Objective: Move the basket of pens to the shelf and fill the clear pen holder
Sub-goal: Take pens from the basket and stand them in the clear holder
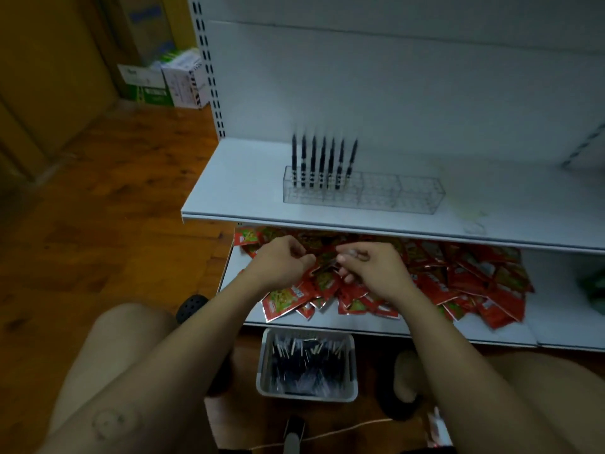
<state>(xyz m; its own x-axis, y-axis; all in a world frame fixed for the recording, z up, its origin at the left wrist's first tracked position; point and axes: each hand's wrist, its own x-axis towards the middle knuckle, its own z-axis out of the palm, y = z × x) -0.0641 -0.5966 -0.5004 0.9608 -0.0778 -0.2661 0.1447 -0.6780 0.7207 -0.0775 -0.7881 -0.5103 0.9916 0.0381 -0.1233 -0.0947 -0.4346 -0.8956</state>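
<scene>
Left hand [281, 262] and right hand [371, 268] meet, fingers curled, between the near basket of pens [307, 396] and far clear pen holder [393, 194], probably prepping a pen, though I can't tell what's gripped.

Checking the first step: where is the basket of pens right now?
The basket of pens sits on the floor at bottom centre of the head view, between the person's legs, in front of the lower shelf.

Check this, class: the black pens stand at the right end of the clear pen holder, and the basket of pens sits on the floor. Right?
No: the head view shows the black pens standing at the left end of the clear pen holder, not the right. The basket of pens does sit on the floor.
</scene>
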